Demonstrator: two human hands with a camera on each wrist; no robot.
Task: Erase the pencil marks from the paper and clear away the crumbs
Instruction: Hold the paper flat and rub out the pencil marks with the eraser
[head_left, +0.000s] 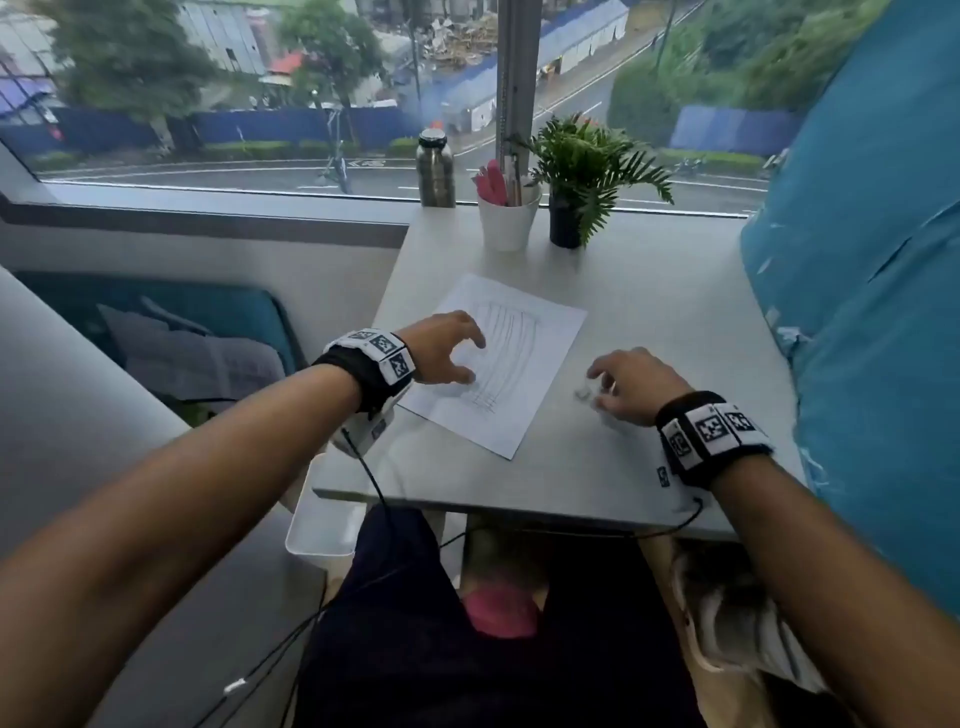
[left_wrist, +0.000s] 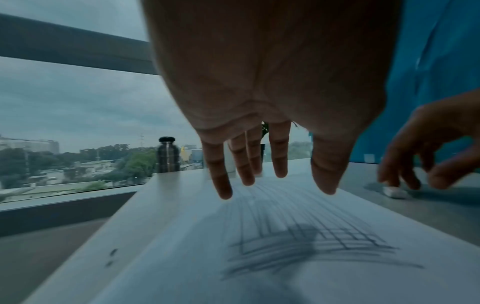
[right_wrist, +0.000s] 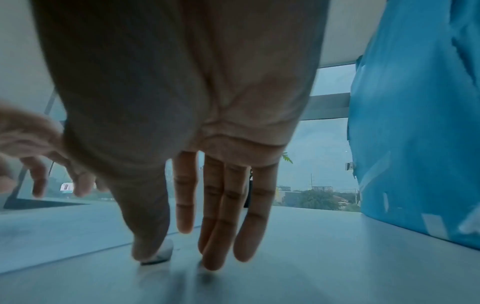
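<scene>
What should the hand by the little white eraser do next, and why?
Probably pinch the eraser and lift it. It lies on the table right at the right hand's fingertips, not yet gripped. The pencil marks are all still on the paper, and the left hand is over it.

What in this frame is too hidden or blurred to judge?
- Eraser: right wrist view, thumb covers most of it; whether the right hand grips it is unclear.
- Left hand contact with the paper: motion blur, left wrist view.
- Crumbs: too small in any view.
- White cup contents: head view, blurred.
</scene>
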